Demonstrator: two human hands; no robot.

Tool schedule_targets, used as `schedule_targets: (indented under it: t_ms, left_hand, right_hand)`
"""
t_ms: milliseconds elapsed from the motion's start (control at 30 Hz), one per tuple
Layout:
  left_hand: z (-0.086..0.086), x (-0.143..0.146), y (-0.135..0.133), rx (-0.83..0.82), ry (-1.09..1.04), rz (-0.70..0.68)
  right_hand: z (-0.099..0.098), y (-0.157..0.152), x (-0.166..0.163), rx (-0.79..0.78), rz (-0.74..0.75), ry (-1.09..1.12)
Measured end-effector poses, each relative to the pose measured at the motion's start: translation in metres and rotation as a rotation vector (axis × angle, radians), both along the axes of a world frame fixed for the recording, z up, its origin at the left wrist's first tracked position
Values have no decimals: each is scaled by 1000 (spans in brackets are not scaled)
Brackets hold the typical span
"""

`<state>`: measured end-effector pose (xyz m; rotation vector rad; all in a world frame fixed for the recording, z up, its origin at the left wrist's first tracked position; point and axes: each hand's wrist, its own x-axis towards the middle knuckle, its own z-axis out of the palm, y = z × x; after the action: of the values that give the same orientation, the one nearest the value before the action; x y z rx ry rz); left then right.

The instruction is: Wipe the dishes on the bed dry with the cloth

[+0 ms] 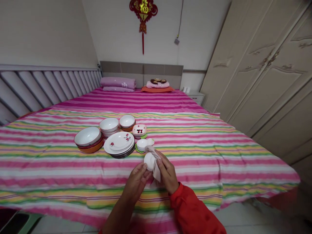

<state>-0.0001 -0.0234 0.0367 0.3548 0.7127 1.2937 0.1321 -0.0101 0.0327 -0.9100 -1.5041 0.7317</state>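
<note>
My left hand (136, 180) grips a small white dish (148, 161) by its lower edge, just above the striped bedspread (219, 146). My right hand (166, 175), in a red sleeve, is closed on a white cloth (154, 155) pressed against the dish. Just beyond them sits a stack of small white dishes (142, 144) on a green one. To its left lies a stack of flowered plates (119, 143).
Further left stands a large white bowl on red and orange bowls (88, 139). Behind the plates are two bowl stacks (109, 125) (127, 122) and a patterned small bowl (139, 130). Pillows (118, 84) lie at the headboard. A wardrobe (268, 74) fills the right side.
</note>
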Motion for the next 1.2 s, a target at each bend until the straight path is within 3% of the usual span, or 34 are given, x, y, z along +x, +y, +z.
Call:
schedule_targets:
  t_ms: [100, 200, 333, 467, 567, 700, 867, 1067, 1200]
  left_hand:
    - [1, 4, 3, -37, -91, 60]
    - [3, 9, 7, -37, -149, 116]
    - [1, 13, 7, -53, -128, 110]
    - [-5, 15, 2, 12, -28, 61]
    - [-10, 14, -1, 50, 66, 10]
    - [-11, 11, -3, 87, 132, -30]
    - [-4, 9, -1, 19, 6, 58]
    - [-7, 10, 3, -74, -70, 160]
    - [-8, 10, 1, -29, -57, 91]
  right_hand:
    - [-15, -9, -2, -58, -6, 91]
    - [-31, -23, -9, -5, -80, 7]
    - [-44, -32, -17, 283, -137, -283]
    - [-39, -24, -20, 492, -151, -440]
    - [-24, -12, -18, 472, -182, -443]
    - [-3, 2, -13, 305, -191, -306]
    - [-2, 2, -9, 123, -160, -104]
    - [-19, -18, -11, 309, -180, -267]
    - [-18, -22, -13, 444, -154, -414]
